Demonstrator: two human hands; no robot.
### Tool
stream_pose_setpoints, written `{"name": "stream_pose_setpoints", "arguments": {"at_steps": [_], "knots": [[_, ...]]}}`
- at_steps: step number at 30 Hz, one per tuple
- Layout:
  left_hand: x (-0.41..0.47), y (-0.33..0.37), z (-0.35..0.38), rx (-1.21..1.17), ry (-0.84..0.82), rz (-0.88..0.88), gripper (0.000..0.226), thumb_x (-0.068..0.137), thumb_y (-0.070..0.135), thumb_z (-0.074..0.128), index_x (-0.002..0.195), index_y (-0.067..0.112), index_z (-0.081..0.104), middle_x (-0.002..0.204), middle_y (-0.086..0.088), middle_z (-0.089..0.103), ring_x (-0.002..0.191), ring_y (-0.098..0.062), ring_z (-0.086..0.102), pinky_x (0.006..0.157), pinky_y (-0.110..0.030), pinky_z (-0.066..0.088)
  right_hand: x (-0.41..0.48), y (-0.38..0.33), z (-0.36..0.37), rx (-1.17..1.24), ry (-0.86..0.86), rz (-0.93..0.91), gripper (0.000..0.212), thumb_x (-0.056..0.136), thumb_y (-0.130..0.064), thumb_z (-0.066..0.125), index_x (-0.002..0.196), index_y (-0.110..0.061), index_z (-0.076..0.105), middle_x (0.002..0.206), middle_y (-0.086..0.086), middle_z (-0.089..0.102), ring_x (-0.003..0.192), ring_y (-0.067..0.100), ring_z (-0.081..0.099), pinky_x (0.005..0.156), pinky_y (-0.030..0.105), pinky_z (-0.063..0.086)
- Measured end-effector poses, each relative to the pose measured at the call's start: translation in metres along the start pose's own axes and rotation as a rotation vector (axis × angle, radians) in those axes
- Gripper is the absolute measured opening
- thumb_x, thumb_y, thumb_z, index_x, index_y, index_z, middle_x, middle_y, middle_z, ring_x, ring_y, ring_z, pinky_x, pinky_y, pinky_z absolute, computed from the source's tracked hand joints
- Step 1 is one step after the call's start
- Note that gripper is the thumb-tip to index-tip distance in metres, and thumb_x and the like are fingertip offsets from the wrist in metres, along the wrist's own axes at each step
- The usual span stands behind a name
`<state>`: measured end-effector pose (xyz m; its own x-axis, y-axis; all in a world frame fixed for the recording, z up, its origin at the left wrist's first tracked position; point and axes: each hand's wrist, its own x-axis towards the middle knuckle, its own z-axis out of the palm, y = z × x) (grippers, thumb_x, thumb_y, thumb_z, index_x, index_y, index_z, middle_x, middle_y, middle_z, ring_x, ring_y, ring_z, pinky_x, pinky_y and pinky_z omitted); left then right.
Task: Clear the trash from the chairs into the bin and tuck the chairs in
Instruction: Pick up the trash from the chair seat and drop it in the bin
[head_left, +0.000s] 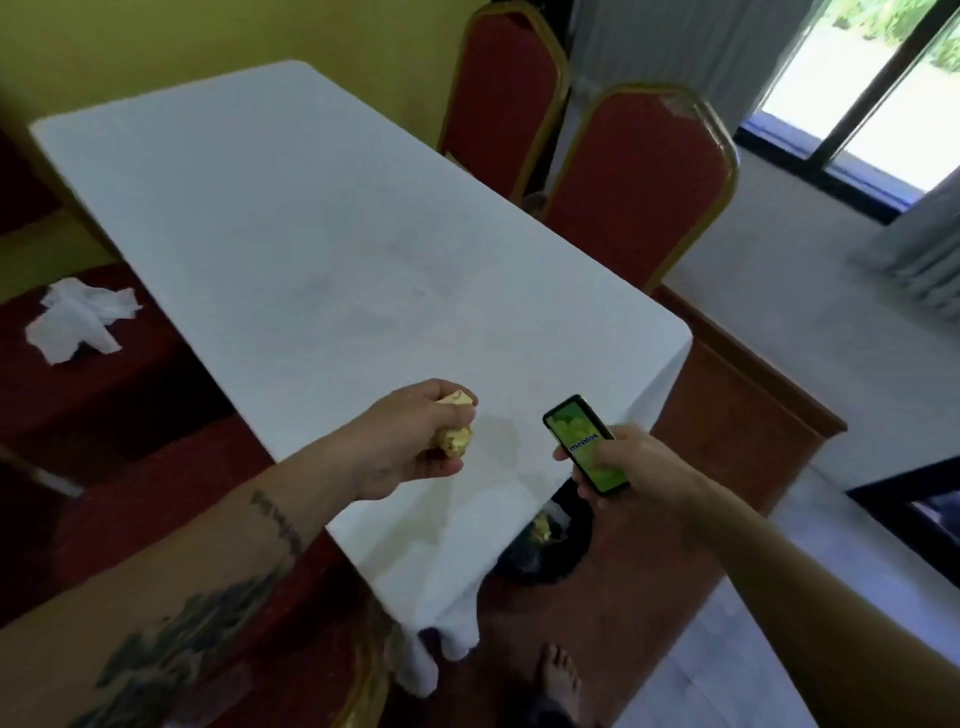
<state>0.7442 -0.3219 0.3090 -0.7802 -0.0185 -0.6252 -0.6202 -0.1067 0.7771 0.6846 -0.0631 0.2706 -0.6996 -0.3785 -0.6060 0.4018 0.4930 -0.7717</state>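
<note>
The fingers (434, 391) of the left hand (410, 449) curl tightly around a crumpled yellow wrapper (456, 437) above the white bench (311, 234). The right hand (639, 470) grips a green Mentos box (581, 441). A black bin (563, 551) stands below the bench corner. White tissue (78, 319) lies on a red chair seat (119, 395).

Two hands (410, 447) (631, 467), one table (311, 234), one bin (569, 553)

Draped table (311, 234) corner hiding part of bin (566, 545), open floor (675, 519) beside it, chairs (644, 197) along far edge.
</note>
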Motion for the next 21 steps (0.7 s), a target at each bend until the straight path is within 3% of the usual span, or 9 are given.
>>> {"name": "stream_pose_setpoints", "arguments": {"at_steps": [3, 5, 8, 11, 14, 17, 21], "knots": [[0.024, -0.002, 0.074, 0.099, -0.052, -0.010, 0.011, 0.094, 0.015, 0.064, 0.104, 0.015, 0.068, 0.084, -0.003, 0.058, 0.069, -0.016, 0.057, 0.062, -0.028, 0.056, 0.000, 0.049, -0.051, 0.015, 0.057, 0.053, 0.024, 0.077, -0.015, 0.057, 0.090, -0.004, 0.074, 0.070, 0.013, 0.066, 0.058, 0.019, 0.063, 0.053, 0.032, 0.047], [0.042, -0.010, 0.120, 0.159, -0.112, -0.027, 0.011, 0.093, 0.015, 0.066, 0.104, 0.016, 0.069, 0.088, -0.004, 0.059, 0.072, -0.017, 0.059, 0.062, -0.027, 0.056, 0.006, 0.082, -0.077, -0.036, 0.093, 0.090, 0.014, 0.082, -0.009, 0.055, 0.081, -0.004, 0.068, 0.065, 0.012, 0.065, 0.051, 0.017, 0.059, 0.054, 0.033, 0.045], [0.068, -0.031, 0.172, 0.248, -0.199, -0.086, 0.014, 0.093, 0.015, 0.066, 0.107, 0.019, 0.069, 0.097, -0.005, 0.063, 0.082, -0.015, 0.063, 0.061, -0.025, 0.057, 0.025, 0.127, -0.101, -0.113, 0.131, 0.145, 0.020, 0.081, -0.015, 0.056, 0.099, -0.005, 0.056, 0.077, 0.010, 0.064, 0.065, 0.021, 0.059, 0.061, 0.035, 0.045], [0.097, -0.065, 0.208, 0.298, -0.218, -0.196, 0.022, 0.094, 0.016, 0.065, 0.115, 0.022, 0.065, 0.098, -0.002, 0.062, 0.083, -0.013, 0.063, 0.069, -0.032, 0.062, 0.046, 0.163, -0.116, -0.173, 0.144, 0.250, 0.018, 0.088, -0.014, 0.057, 0.104, -0.012, 0.051, 0.091, 0.008, 0.062, 0.078, 0.022, 0.061, 0.063, 0.033, 0.046], [0.130, -0.105, 0.221, 0.264, -0.069, -0.326, 0.029, 0.095, 0.017, 0.063, 0.123, 0.020, 0.058, 0.102, -0.001, 0.060, 0.084, -0.013, 0.061, 0.070, -0.032, 0.061, 0.072, 0.188, -0.117, -0.204, 0.138, 0.322, 0.014, 0.086, -0.015, 0.057, 0.100, -0.014, 0.052, 0.091, 0.008, 0.064, 0.076, 0.021, 0.063, 0.061, 0.031, 0.050], [0.172, -0.147, 0.218, 0.067, 0.104, -0.481, 0.027, 0.096, 0.019, 0.060, 0.122, 0.017, 0.056, 0.105, -0.005, 0.059, 0.087, -0.017, 0.059, 0.063, -0.030, 0.059, 0.099, 0.206, -0.107, -0.214, 0.106, 0.367, 0.015, 0.088, -0.013, 0.056, 0.102, -0.011, 0.054, 0.086, 0.006, 0.063, 0.065, 0.014, 0.059, 0.048, 0.023, 0.044], [0.225, -0.201, 0.216, -0.170, 0.243, -0.616, 0.026, 0.099, 0.021, 0.056, 0.121, 0.007, 0.056, 0.101, -0.011, 0.058, 0.084, -0.021, 0.057, 0.058, -0.032, 0.053, 0.138, 0.228, -0.088, -0.232, 0.090, 0.386, 0.012, 0.088, -0.018, 0.056, 0.097, -0.012, 0.051, 0.090, 0.006, 0.060, 0.073, 0.019, 0.059, 0.058, 0.029, 0.047]]}}
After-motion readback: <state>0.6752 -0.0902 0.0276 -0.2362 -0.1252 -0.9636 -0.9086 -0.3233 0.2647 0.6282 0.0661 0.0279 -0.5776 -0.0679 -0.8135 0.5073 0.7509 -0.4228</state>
